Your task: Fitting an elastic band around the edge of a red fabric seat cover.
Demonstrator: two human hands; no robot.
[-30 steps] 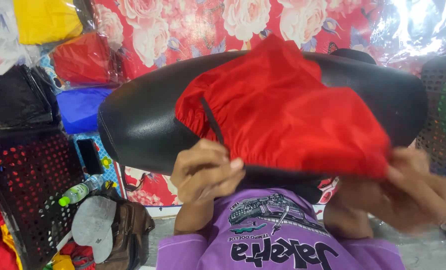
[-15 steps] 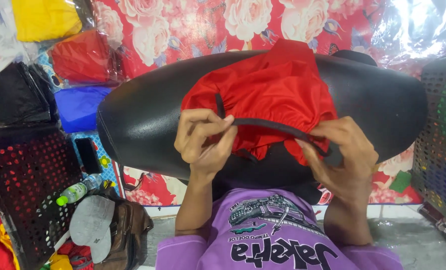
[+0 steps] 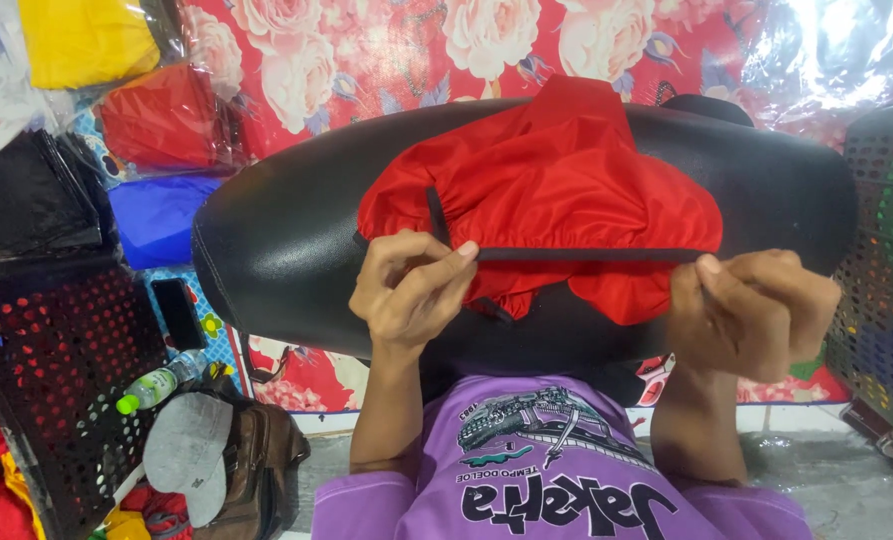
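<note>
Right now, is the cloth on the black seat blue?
No, the cloth lying on the black seat is red, and both hands pull its black strap tight.

Red cover (image 3: pixel 556 190) over black seat (image 3: pixel 286 250)

Your surroundings, item by item: a red floral cloth (image 3: pixel 366 70) with large pale roses hangs across the back. Clear plastic sheeting (image 3: pixel 826 50) glares at your upper right. At your left, bagged fabric in yellow (image 3: pixel 86 40), red (image 3: pixel 161 115), black (image 3: pixel 26 195) and blue (image 3: pixel 156 215) is stacked. A black perforated crate (image 3: pixel 56 390) stands below these; a dark mesh basket (image 3: pixel 881 270) stands at your right. On the grey floor (image 3: pixel 836 480) you have a brown bag (image 3: pixel 256 460), a grey cap (image 3: pixel 186 450), a green-capped bottle (image 3: pixel 161 382) and a black phone (image 3: pixel 178 312).
</note>
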